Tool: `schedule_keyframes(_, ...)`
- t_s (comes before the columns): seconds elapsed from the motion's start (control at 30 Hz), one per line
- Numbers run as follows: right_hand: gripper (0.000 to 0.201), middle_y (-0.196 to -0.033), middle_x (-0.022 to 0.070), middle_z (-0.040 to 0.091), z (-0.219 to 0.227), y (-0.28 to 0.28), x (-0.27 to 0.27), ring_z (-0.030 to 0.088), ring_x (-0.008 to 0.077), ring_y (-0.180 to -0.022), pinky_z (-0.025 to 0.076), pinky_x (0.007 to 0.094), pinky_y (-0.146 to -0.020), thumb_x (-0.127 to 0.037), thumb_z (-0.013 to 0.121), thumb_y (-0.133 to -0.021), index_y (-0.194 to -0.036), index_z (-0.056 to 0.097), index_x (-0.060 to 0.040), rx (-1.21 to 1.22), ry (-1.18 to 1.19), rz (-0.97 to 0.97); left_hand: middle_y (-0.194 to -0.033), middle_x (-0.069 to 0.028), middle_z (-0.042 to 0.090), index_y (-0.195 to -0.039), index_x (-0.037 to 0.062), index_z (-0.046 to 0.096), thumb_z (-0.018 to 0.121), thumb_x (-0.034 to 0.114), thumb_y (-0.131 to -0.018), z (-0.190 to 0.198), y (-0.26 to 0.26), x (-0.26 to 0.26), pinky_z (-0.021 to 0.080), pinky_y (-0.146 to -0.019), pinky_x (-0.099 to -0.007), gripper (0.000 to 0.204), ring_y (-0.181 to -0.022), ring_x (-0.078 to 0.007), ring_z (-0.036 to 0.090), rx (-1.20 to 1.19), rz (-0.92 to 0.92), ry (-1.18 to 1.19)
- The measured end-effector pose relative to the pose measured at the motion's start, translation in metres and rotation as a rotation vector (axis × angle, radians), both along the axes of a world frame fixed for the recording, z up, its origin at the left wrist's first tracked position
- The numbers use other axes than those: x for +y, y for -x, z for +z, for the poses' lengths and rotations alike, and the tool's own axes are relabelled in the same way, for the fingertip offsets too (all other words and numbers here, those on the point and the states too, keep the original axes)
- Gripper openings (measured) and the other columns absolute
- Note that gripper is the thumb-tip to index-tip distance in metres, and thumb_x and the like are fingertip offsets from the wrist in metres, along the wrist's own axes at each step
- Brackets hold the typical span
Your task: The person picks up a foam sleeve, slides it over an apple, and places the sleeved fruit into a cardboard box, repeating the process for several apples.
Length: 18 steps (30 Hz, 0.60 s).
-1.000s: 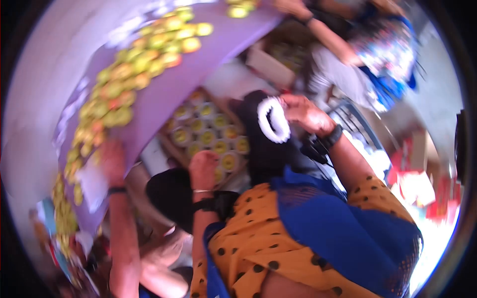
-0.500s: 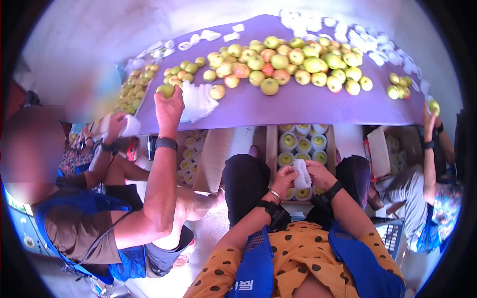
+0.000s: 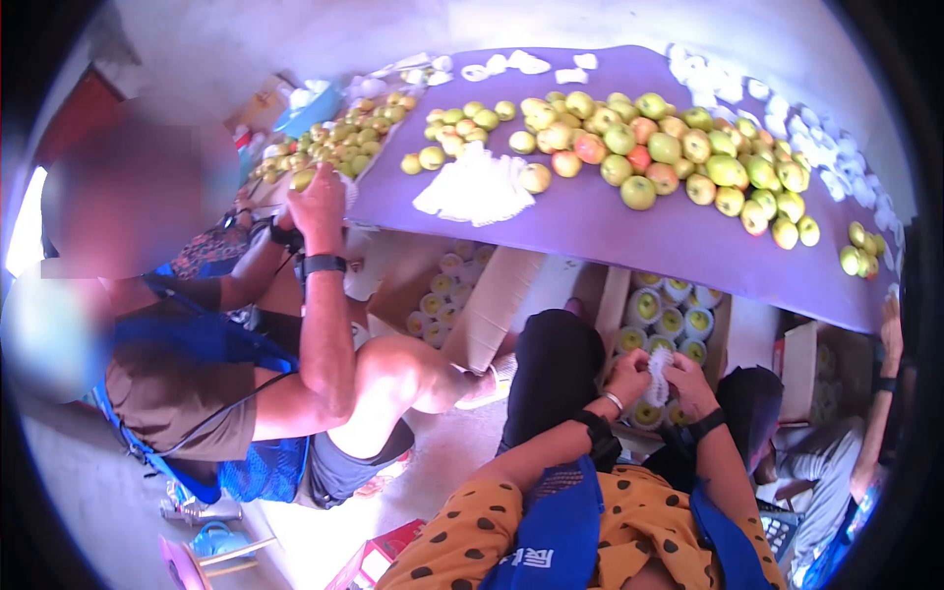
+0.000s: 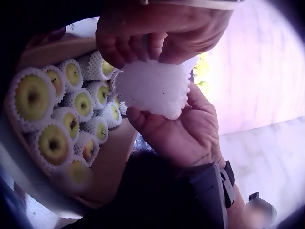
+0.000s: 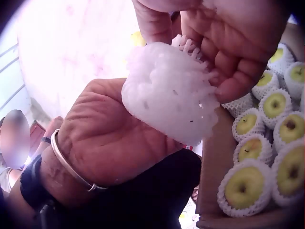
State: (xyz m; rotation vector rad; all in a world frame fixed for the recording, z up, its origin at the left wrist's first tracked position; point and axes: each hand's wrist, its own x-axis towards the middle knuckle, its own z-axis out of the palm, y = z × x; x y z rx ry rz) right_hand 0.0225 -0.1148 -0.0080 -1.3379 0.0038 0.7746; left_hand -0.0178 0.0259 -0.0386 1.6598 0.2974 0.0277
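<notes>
A white foam net sleeve (image 3: 659, 376) is held between both hands over a box of netted apples. My left hand (image 3: 627, 376), with a bracelet at its wrist, pinches one side; my right hand (image 3: 692, 387) grips the other. In the left wrist view the sleeve (image 4: 153, 88) looks flattened, left hand (image 4: 167, 28) above and right hand (image 4: 178, 131) below. The right wrist view shows the sleeve (image 5: 169, 90) lying against the left palm (image 5: 112, 133), some fingers hidden behind it, and the right hand (image 5: 228, 43) at its upper edge. No apple shows inside it.
Loose apples (image 3: 664, 147) are heaped on the purple table (image 3: 580, 221), beside a white foam stack (image 3: 474, 187). The apple box (image 3: 612, 305) stands below the table edge. A seated person (image 3: 324, 324) works at the left; another person's arm (image 3: 875, 423) is at the right.
At first my right hand held the ring-shaped sleeve apart from my left hand; then both hands came together on it over the box. The head view has turned, and the neighbour's raised hand has moved left.
</notes>
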Motion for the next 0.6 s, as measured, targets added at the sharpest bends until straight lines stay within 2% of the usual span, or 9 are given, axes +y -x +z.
schedule_keyframes(0.1,0.018,-0.082,0.0005,0.056,-0.002,-0.002,-0.004,0.054,0.0087,-0.069,0.044,0.0220,-0.060,-0.011,0.054,-0.078,-0.094,0.054,-0.0052,-0.039,0.018,0.073,-0.070,-0.0024,0.053,-0.085,0.0033,0.054,0.056,0.000,-0.064,-0.003,0.000,0.000,0.042,-0.057,-0.0256,0.022,-0.064,-0.0113,0.051,0.004,-0.032,0.012)
schedule_keyframes(0.17,0.012,-0.078,-0.0005,0.055,0.001,0.000,-0.003,0.050,0.0060,-0.066,0.041,0.0201,-0.058,-0.009,0.054,-0.077,-0.087,0.054,-0.0036,-0.041,0.015,0.021,-0.066,-0.0006,0.049,-0.084,0.0057,0.053,0.054,0.001,-0.065,0.000,0.002,-0.003,0.038,-0.051,-0.0230,0.019,-0.059,-0.0095,0.047,0.054,-0.058,0.275)
schedule_keyframes(0.2,0.012,-0.078,-0.0005,0.055,-0.001,-0.001,-0.003,0.050,0.0060,-0.066,0.041,0.0201,-0.058,-0.009,0.054,-0.077,-0.087,0.054,-0.0036,-0.045,0.010,0.029,-0.066,-0.0006,0.049,-0.084,0.0057,0.053,0.054,0.001,-0.065,-0.002,0.001,-0.001,0.038,-0.051,-0.0230,0.019,-0.059,-0.0095,0.047,0.049,-0.050,0.270)
schedule_keyframes(0.27,0.009,-0.077,-0.0004,0.054,-0.004,0.000,-0.004,0.050,0.0064,-0.066,0.041,0.0204,-0.059,-0.006,0.053,-0.077,-0.085,0.054,-0.0030,-0.048,-0.029,-0.025,-0.063,0.0016,0.046,-0.083,0.0086,0.051,0.052,0.004,-0.067,-0.001,0.001,0.004,0.033,-0.047,-0.0204,0.016,-0.054,-0.0075,0.042,0.239,-0.175,0.609)
schedule_keyframes(0.3,0.009,-0.076,-0.0001,0.053,-0.001,0.001,-0.003,0.050,0.0070,-0.066,0.041,0.0208,-0.059,-0.005,0.052,-0.077,-0.085,0.054,-0.0027,-0.040,-0.027,-0.046,-0.063,0.0028,0.044,-0.083,0.0108,0.050,0.051,0.006,-0.068,0.002,0.003,0.005,0.031,-0.047,-0.0191,0.015,-0.053,-0.0062,0.040,0.309,-0.173,0.710)
schedule_keyframes(0.43,0.007,-0.075,-0.0006,0.053,0.005,0.001,-0.005,0.049,0.0069,-0.066,0.041,0.0204,-0.059,-0.003,0.051,-0.076,-0.083,0.054,-0.0032,-0.052,-0.040,-0.058,-0.066,0.0028,0.045,-0.083,0.0120,0.049,0.052,0.009,-0.070,0.013,0.003,0.003,0.033,-0.048,-0.0189,0.014,-0.055,-0.0062,0.042,0.382,-0.131,0.741)
schedule_keyframes(0.5,0.007,-0.073,-0.0009,0.051,-0.005,-0.002,-0.011,0.047,0.0067,-0.064,0.039,0.0207,-0.056,-0.002,0.050,-0.072,-0.079,0.052,-0.0036,-0.089,-0.064,-0.045,-0.068,0.0032,0.047,-0.085,0.0125,0.051,0.055,0.012,-0.072,0.020,0.004,0.002,0.034,-0.049,-0.0195,0.014,-0.057,-0.0055,0.043,0.352,-0.108,0.931)
schedule_keyframes(0.53,0.007,-0.073,-0.0009,0.051,-0.009,-0.003,-0.009,0.047,0.0067,-0.064,0.039,0.0207,-0.056,-0.002,0.050,-0.072,-0.079,0.052,-0.0036,-0.083,-0.060,-0.048,-0.068,0.0032,0.047,-0.085,0.0125,0.051,0.055,0.012,-0.072,0.016,0.003,0.004,0.034,-0.049,-0.0195,0.014,-0.057,-0.0055,0.043,0.359,-0.109,0.935)
schedule_keyframes(0.6,0.010,-0.070,-0.0005,0.050,-0.016,-0.005,-0.012,0.044,0.0078,-0.061,0.038,0.0229,-0.054,-0.002,0.049,-0.067,-0.077,0.050,-0.0030,-0.289,0.143,0.001,-0.069,0.0032,0.048,-0.084,0.0115,0.051,0.059,0.014,-0.073,-0.004,0.002,0.000,0.037,-0.050,-0.0204,0.014,-0.059,-0.0058,0.045,0.245,-0.158,0.738)
